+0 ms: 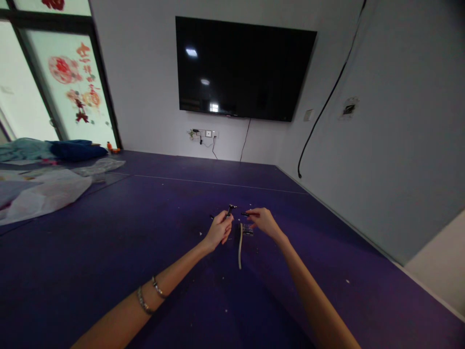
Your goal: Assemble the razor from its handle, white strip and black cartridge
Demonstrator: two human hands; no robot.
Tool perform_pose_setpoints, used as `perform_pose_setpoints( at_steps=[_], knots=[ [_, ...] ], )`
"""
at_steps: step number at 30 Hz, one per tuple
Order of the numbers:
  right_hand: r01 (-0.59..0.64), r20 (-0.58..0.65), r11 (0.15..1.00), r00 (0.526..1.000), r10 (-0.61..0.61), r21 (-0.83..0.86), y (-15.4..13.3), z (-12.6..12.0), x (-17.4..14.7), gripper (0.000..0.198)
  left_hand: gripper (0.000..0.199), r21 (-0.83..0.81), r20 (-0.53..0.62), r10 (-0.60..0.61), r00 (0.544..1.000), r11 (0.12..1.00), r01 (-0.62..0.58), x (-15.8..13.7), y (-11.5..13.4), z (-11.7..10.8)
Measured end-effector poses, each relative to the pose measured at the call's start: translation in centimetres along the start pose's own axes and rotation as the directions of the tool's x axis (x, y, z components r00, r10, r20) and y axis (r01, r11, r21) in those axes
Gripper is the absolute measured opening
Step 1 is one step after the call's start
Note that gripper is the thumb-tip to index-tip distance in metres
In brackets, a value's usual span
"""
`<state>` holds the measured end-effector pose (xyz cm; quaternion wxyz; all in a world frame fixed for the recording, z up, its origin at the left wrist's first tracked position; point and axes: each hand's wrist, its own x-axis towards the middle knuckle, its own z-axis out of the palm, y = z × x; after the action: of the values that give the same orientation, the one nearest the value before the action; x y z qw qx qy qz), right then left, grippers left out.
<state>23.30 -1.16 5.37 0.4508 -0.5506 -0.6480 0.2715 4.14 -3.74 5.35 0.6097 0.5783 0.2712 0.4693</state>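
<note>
My left hand is closed around a small dark tool with a T-shaped top that sticks up past the fingers. A short dark end also shows on the far side of this hand. In a fingertip pinch, my right hand holds a short black stick-like piece, pointed toward the left hand and apart from the tool. Below and between the hands, a thin beige strip lies lengthwise on the purple floor covering. Touching or close to its upper end is a small dark flat piece; its kind is too small to tell.
Small pale scraps are scattered over the floor. To the left lie clear plastic sheeting and a dark blue cloth heap. A black cable hangs down the right wall. A television is on the far wall.
</note>
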Motion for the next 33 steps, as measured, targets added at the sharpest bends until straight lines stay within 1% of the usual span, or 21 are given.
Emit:
perform_pose_setpoints(
  at_steps=[7, 14, 16, 18, 21, 23, 27, 33],
  knots=[
    [-0.037, -0.002, 0.999, 0.999, 0.037, 0.03, -0.3, 0.0, 0.0, 0.032, 0.026, 0.022, -0.026, 0.004, 1.0, 1.0, -0.004, 0.1, -0.4, 0.0],
    [-0.031, -0.018, 0.982, 0.999, 0.035, 0.186, -1.1, -0.4, 0.1, 0.019, 0.03, 0.033, -0.003, -0.045, 0.999, 0.998, 0.045, 0.0, -0.5, 0.1],
    [-0.023, -0.026, 0.975, 0.999, 0.03, 0.223, -1.6, -0.7, 0.1, 0.016, 0.029, 0.041, -0.009, -0.027, 1.0, 0.999, 0.027, -0.1, -0.5, 0.2],
    [-0.012, -0.025, 0.971, 1.0, 0.018, 0.239, -2.1, -1.1, 0.0, 0.015, 0.027, 0.063, -0.009, 0.026, 1.0, 0.998, -0.025, -0.1, -0.5, 0.3],
    [-0.006, 0.006, 0.968, 1.0, 0.004, 0.253, -2.9, -1.5, -0.3, 0.018, 0.024, 0.125, 0.007, 0.126, 0.992, 0.984, -0.126, -0.3, -0.4, 0.5],
    [-0.004, 0.028, 0.964, 1.0, -0.003, 0.268, -3.4, -1.7, -0.5, 0.02, 0.021, 0.162, 0.025, 0.161, 0.987, 0.973, -0.163, -0.5, -0.3, 0.8],
    [0.025, 0.082, 0.958, 0.995, -0.05, 0.285, -4.1, -1.8, -0.8, 0.021, 0.019, 0.181, 0.032, 0.144, 0.989, 0.972, -0.147, -0.9, -0.1, 1.3],
    [0.053, 0.143, 0.961, 0.985, -0.095, 0.27, -5.1, -1.9, -1.4, 0.022, 0.023, 0.177, 0.033, 0.121, 0.992, 0.976, -0.125, -1.1, -0.4, 1.6]
  ],
)
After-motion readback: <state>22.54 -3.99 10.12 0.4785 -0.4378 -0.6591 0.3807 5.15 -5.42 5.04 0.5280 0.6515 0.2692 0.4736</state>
